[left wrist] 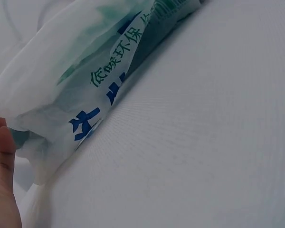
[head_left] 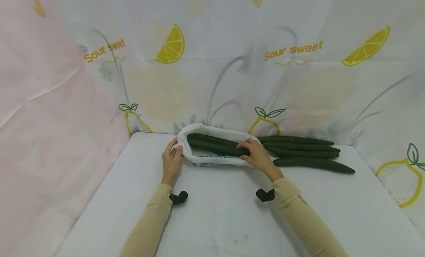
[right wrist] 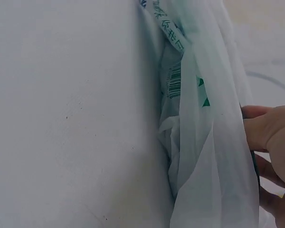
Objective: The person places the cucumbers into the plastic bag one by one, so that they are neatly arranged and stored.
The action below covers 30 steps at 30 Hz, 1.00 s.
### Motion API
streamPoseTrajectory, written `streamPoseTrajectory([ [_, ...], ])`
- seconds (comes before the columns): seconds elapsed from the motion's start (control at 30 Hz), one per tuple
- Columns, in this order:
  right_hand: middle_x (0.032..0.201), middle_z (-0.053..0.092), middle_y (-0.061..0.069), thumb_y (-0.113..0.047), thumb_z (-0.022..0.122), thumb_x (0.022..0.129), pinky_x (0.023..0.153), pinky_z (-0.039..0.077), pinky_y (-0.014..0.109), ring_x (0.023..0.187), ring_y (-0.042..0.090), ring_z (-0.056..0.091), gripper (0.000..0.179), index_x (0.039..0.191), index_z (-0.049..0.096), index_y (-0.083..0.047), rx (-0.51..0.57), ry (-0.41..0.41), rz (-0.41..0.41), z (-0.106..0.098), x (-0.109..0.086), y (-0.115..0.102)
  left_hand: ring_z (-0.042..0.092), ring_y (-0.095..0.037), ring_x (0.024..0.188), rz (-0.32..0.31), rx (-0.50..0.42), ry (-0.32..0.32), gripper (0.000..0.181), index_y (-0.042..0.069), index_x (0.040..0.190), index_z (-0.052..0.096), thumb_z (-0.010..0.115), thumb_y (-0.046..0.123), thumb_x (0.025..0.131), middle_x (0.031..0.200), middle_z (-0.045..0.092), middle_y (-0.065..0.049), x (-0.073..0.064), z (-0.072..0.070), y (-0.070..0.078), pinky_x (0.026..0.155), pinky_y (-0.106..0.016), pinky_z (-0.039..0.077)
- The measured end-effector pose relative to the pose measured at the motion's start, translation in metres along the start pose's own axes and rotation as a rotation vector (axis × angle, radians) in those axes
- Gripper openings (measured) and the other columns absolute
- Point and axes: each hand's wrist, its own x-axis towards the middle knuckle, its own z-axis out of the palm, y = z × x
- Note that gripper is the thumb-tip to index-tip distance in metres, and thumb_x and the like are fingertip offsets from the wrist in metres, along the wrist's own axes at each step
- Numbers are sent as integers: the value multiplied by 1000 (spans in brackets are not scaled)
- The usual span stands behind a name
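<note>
Evidently, the rim of a white plastic bag (head_left: 216,161) is pinched at its left end between the thumb and fingers of the left hand (head_left: 170,162); the bag is stretched out to the right of these fingertips, its mouth turned upward. Inside it, two cucumbers are laid side by side. The nearer cucumber (head_left: 216,149) is gripped close to its right end by the curved fingers and thumb of the right hand (head_left: 258,155), while the farther cucumber (head_left: 209,138) is seen just behind it, to the left of those fingers. Green and blue printing (left wrist: 116,54) is borne by the bag's front wall, beside the left fingertips. More cucumbers (head_left: 305,153) are gathered on the white table (head_left: 219,220) to the right of the right fingers, the nearest angled away from the others. Beige sleeves (head_left: 146,220) are worn on both arms, below the fingers. Beyond the fingers, a backdrop (head_left: 206,80) printed with lemons is hung.
</note>
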Motion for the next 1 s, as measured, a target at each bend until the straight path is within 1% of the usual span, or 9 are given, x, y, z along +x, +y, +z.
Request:
streamPoseTrajectory([
  [0.1, 104, 61, 8, -7, 78, 75, 88, 48, 43, 100, 28, 58, 33, 106, 68, -10, 13, -14, -11, -2, -1, -2, 56, -4, 74, -11, 14, 11, 42, 1, 136, 48, 54, 7, 95, 112, 58, -27, -2, 0, 4, 67, -16, 48],
  [0.3, 106, 63, 7, -10, 77, 78, 81, 49, 40, 96, 25, 59, 31, 107, 69, -12, 64, -56, 15, -6, -5, -2, 56, -4, 73, -10, -1, 29, 41, 3, 135, 50, 55, 7, 95, 106, 59, -23, -2, 1, 4, 67, -17, 48],
  [0.47, 107, 64, 5, -11, 76, 78, 76, 49, 40, 94, 23, 61, 31, 109, 70, -14, 73, -85, -35, -10, -8, -1, 57, -4, 72, -3, -11, 44, 39, 3, 133, 51, 55, 7, 94, 104, 60, -23, -2, 1, 3, 67, -20, 49],
  [0.6, 106, 65, 4, -13, 75, 80, 77, 48, 40, 91, 21, 63, 30, 109, 70, -13, 99, -107, -60, -11, -10, -2, 58, -4, 75, -8, -15, 49, 39, 5, 134, 52, 55, 8, 95, 102, 62, -17, -3, -1, 3, 69, -23, 51],
  [0.7, 104, 67, 2, -15, 74, 81, 75, 48, 36, 86, 17, 61, 28, 108, 71, -13, 94, -122, -61, -12, -11, -2, 59, -3, 77, -9, -28, 47, 39, 5, 134, 51, 55, 8, 95, 101, 62, -14, -3, -2, 3, 71, -24, 51],
  [0.77, 101, 68, 2, -16, 74, 81, 71, 47, 30, 81, 13, 59, 26, 107, 71, -12, 88, -142, -53, -11, -13, -1, 59, -3, 77, -10, -32, 48, 40, 5, 134, 51, 55, 9, 95, 102, 62, -15, -4, -2, 3, 71, -25, 51],
  [0.87, 95, 68, 1, -17, 73, 82, 66, 46, 23, 76, 8, 55, 24, 105, 72, -11, 73, -171, -38, -8, -15, -1, 59, -3, 77, -17, -43, 50, 40, 3, 134, 51, 55, 7, 94, 106, 61, -19, -4, -2, 3, 71, -26, 51],
  [1.0, 89, 65, 1, -15, 75, 80, 66, 45, 21, 74, 8, 52, 23, 102, 73, -9, 85, -166, -29, -4, -18, -1, 59, -2, 78, -23, -56, 40, 41, 2, 135, 50, 55, 7, 94, 114, 57, -25, -4, -2, 3, 72, -25, 51],
])
